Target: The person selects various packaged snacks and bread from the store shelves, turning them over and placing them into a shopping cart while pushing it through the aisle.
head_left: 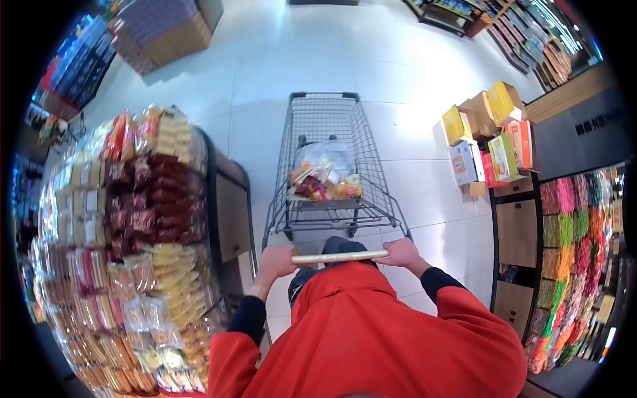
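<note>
A wire shopping cart (379,156) stands right in front of me, its handle bar (340,257) level with my waist. My left hand (277,260) is wrapped round the left end of the bar, and my right hand (402,253) grips the right end. Inside the cart, toward the near end, lies a clear plastic bag (330,159) with several packaged snacks (312,184) in red, yellow and white wrappers. The bag's exact contents are too small to make out.
Close on my left is a display (159,199) heaped with packaged foods. Several cardboard boxes (474,142) are stacked at the right, beside a shelf of colourful wrapped sweets (570,259). Larger cartons (172,40) stand far left. Pale floor tiles (265,73) run ahead of the cart.
</note>
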A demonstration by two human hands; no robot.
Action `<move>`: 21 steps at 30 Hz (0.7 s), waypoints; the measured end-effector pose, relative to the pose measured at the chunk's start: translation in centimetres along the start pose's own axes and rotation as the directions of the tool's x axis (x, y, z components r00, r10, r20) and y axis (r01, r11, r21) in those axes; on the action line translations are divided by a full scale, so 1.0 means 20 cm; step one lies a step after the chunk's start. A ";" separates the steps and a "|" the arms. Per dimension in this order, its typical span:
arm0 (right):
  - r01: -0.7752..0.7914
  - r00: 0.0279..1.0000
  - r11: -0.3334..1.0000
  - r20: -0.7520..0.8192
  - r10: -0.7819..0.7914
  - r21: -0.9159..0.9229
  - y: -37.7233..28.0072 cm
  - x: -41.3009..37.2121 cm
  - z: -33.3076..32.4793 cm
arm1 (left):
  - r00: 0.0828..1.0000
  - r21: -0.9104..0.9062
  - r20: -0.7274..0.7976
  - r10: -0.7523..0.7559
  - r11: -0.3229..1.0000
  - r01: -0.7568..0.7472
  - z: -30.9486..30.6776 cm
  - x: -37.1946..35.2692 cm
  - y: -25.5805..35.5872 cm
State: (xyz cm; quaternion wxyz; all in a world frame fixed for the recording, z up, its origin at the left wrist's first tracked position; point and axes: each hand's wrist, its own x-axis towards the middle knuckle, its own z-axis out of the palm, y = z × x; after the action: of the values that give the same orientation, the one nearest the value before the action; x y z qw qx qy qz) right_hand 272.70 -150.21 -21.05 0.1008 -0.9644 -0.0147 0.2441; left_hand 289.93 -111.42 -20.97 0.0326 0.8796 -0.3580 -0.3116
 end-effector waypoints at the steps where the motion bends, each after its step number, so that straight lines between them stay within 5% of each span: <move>1: 0.019 1.000 1.000 -0.002 -0.019 0.007 0.03 0.03 -0.01 | 0.999 -0.025 -0.007 -0.033 0.999 0.033 -0.03 0.01 0.03; 4: 0.025 1.000 1.000 -0.014 -0.025 0.018 0.10 0.06 -0.07 | 0.986 0.027 0.088 -0.145 0.989 0.143 -0.06 0.07 0.09; 10: 0.181 0.979 0.982 -0.082 -0.185 -0.060 0.47 0.20 -0.09 | 0.970 0.017 0.049 -0.237 0.972 0.236 -0.02 0.17 0.25; 14: 0.211 0.977 0.972 0.049 -0.207 -0.100 0.67 0.28 -0.31 | 0.958 0.000 0.053 -0.283 0.959 0.284 -0.07 0.28 0.46; 21: 0.301 0.953 0.947 0.044 -0.298 -0.109 1.02 0.46 -0.56 | 0.933 -0.056 0.038 -0.359 0.931 0.361 -0.22 0.50 0.73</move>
State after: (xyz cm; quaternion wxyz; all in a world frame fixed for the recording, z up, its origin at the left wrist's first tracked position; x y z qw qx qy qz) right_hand 285.66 -171.65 -19.77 0.0811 -0.9517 -0.1763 0.2378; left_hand 289.02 -129.56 -18.58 -0.0026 0.9245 -0.1814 -0.3352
